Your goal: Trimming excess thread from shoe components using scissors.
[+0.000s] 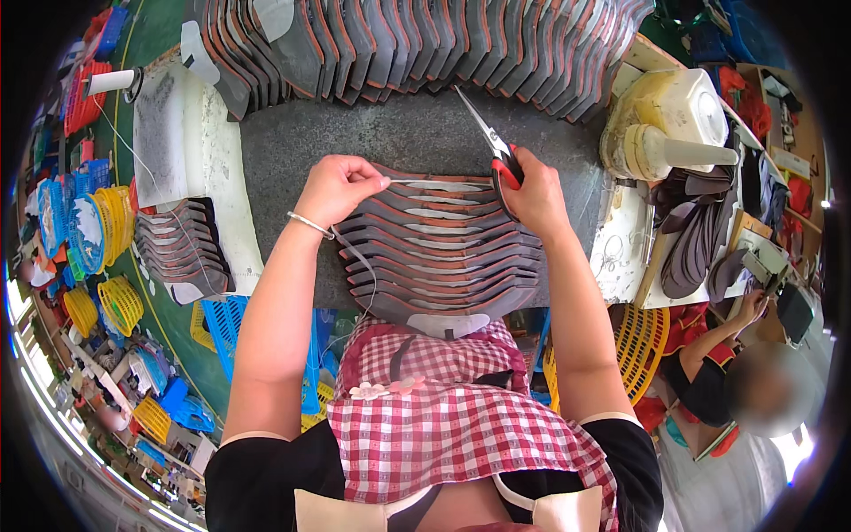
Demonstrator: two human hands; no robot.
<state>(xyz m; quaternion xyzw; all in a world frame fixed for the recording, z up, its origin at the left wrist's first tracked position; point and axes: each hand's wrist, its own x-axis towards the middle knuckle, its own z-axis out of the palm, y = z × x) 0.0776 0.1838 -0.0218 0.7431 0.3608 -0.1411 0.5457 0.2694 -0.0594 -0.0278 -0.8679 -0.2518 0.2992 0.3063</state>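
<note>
My left hand (335, 189) is closed in a pinch on a thin white tape (403, 182), which runs right along the top of the near row of overlapping shoe-upper pieces (443, 238). More of the tape hangs below this hand over the row's left side. The pieces are dark grey with reddish-brown edges and lie fanned toward me on the dark work surface (288, 142). At the row's far right, my right hand (536, 193) grips scissors (490, 133) by their red and black handles. Their blades point away from me and slightly left, above the surface.
A longer row of similar pieces (425, 49) fills the far edge. A smaller stack (184, 248) lies at the left, near a white spool (111, 82). A yellowish glue container (660, 120) stands at the right. Another person (709, 381) works at far right.
</note>
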